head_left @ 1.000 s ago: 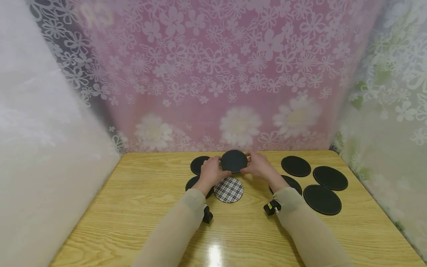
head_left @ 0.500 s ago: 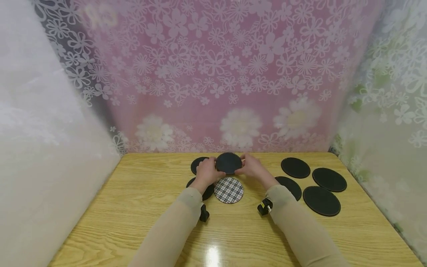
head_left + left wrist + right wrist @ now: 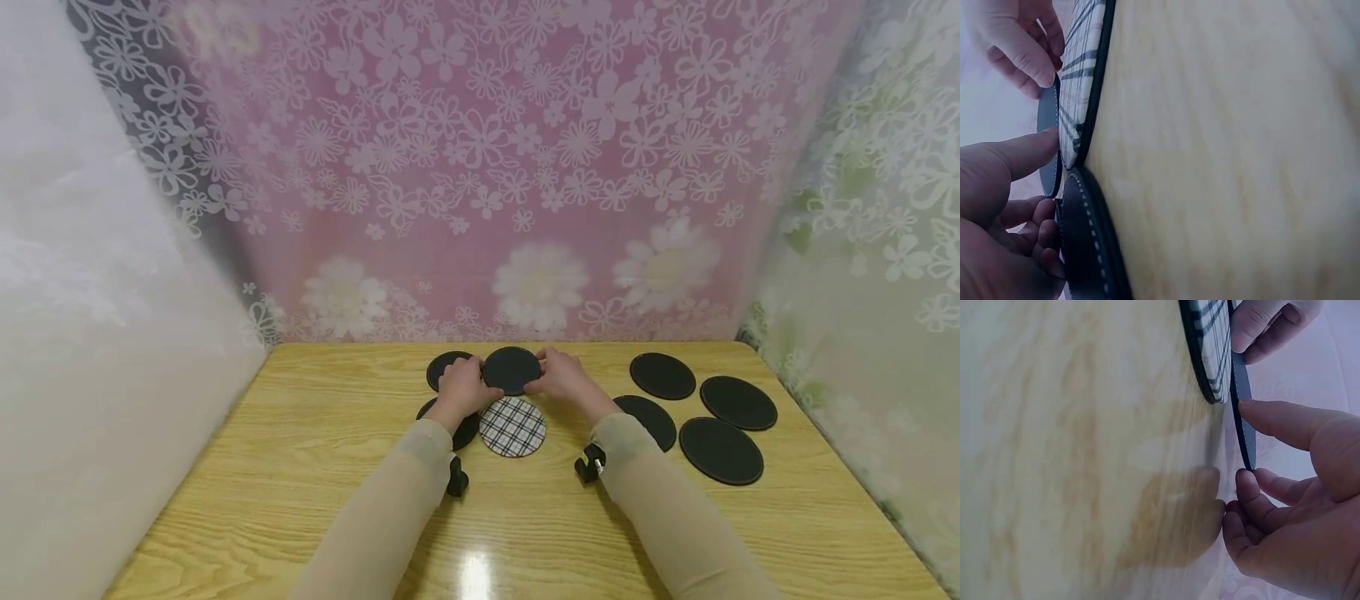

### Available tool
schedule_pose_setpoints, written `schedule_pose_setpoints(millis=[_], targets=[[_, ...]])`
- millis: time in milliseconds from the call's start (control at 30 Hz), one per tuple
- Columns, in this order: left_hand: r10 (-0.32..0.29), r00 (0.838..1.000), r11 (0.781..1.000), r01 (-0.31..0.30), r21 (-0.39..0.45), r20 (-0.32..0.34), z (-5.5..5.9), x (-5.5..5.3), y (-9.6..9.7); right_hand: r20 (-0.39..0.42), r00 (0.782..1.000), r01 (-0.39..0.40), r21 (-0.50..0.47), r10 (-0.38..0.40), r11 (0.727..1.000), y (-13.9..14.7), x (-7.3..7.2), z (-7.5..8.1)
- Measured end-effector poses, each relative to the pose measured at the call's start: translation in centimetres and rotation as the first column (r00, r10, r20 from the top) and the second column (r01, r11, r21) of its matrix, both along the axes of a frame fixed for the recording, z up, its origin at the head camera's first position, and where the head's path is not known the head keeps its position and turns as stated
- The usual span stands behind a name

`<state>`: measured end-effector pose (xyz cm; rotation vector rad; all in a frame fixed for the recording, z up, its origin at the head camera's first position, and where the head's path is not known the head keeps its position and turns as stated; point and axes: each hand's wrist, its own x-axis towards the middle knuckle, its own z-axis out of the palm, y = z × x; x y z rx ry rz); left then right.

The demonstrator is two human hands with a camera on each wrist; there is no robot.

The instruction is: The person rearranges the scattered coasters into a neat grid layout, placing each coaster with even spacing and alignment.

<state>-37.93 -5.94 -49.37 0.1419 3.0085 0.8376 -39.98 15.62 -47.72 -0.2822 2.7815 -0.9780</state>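
– What sort of place is this?
– A curtained-off booth: flowered pink sheeting [image 3: 480, 167] behind a wood-grain tabletop [image 3: 315, 500], pale hangings [image 3: 877, 250] closing both sides.
– In a home or a workshop?
– Can't tell.

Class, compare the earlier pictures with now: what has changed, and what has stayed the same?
The held black disc has moved left and slightly down in the head view. The left hand and right hand moved with it, keeping their grip. The checked disc and other black discs stayed put.
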Motion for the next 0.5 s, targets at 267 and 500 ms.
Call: schedule_pose_setpoints(millis=[267,500], targets=[[-0.039,0.999,0.999,0.038,0.038,0.032,0.43,0.05,-0.55,-0.039,0.998,-0.045,0.096,0.049,0.994,-0.09,-0.14,-0.04],[-0.066,0.998,0.996,0.065,0.061,0.016,0.76,0.7,-0.88,-0.041,0.996,-0.074,0.132,0.08,0.988,-0.07,-0.04,-0.07]])
